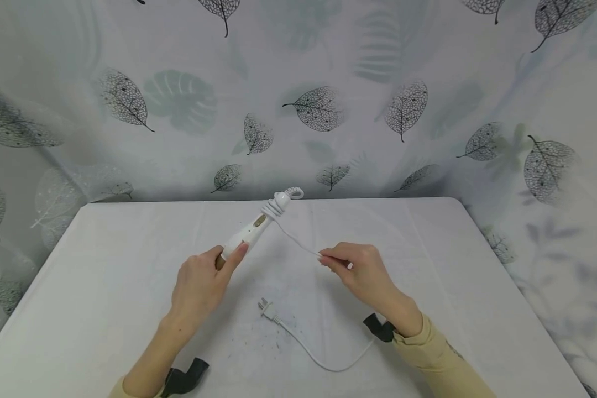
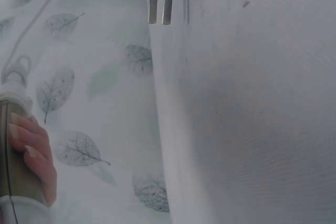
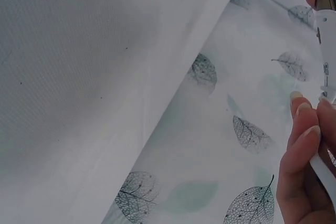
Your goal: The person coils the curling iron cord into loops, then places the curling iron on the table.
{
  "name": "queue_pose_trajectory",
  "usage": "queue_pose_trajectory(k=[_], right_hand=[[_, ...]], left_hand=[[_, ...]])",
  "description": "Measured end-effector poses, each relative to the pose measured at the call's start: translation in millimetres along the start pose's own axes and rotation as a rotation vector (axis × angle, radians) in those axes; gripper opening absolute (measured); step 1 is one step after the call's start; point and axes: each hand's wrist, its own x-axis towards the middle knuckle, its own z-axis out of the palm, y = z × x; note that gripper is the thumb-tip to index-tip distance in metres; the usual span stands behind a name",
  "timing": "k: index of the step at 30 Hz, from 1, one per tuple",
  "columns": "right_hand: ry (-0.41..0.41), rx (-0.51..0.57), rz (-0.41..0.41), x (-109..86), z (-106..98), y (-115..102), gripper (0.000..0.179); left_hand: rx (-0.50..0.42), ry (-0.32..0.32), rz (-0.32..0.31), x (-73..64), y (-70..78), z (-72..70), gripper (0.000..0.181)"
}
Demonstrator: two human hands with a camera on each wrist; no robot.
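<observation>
A white hair straightener [image 1: 251, 231] with a gold-brown section slants upward over the table, and my left hand [image 1: 199, 284] grips its lower end. In the left wrist view, fingers [image 2: 34, 148] curl round the gold-brown part. White power cord is wound in several turns [image 1: 273, 207] about the upper end, where a coiled sleeve sticks out. To the right, my right hand [image 1: 360, 271] pinches the cord [image 1: 298, 243] between thumb and fingertips, drawn out from the turns. The cord's lower stretch curves across the table to a two-pin plug [image 1: 267, 308].
A white cloth covers the table [image 1: 129, 265], with small dark specks near the plug. Behind and beside it hangs a leaf-patterned curtain [image 1: 288, 72]. Black wrist mounts [image 1: 186, 377] show at both wrists, the right one close beside the loose cord.
</observation>
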Motion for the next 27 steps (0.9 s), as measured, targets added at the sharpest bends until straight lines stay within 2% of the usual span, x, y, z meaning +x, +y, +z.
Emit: queue_pose_trajectory(k=[9, 13, 17, 22, 27], right_hand=[[-0.08, 0.033, 0.019, -2.5, 3.5, 4.5, 0.013], [-0.112, 0.006, 0.019, -4.4, 7.1, 5.7, 0.012], [-0.096, -0.066, 0.037, -4.5, 7.9, 5.6, 0.013], [-0.087, -0.09, 0.039, -3.6, 8.5, 7.2, 0.012], [-0.075, -0.133, 0.047, -3.2, 7.8, 9.8, 0.011]], left_hand=[[-0.004, 0.007, 0.072, -1.0, -0.1, 7.3, 0.052], [-0.031, -0.002, 0.104, -0.6, -0.3, 11.2, 0.05], [-0.089, -0.05, 0.098, -1.6, 1.7, 12.2, 0.049], [-0.144, -0.097, 0.098, -4.7, 6.1, 12.1, 0.048], [-0.205, -0.151, 0.146, -6.6, 7.0, 13.8, 0.044]])
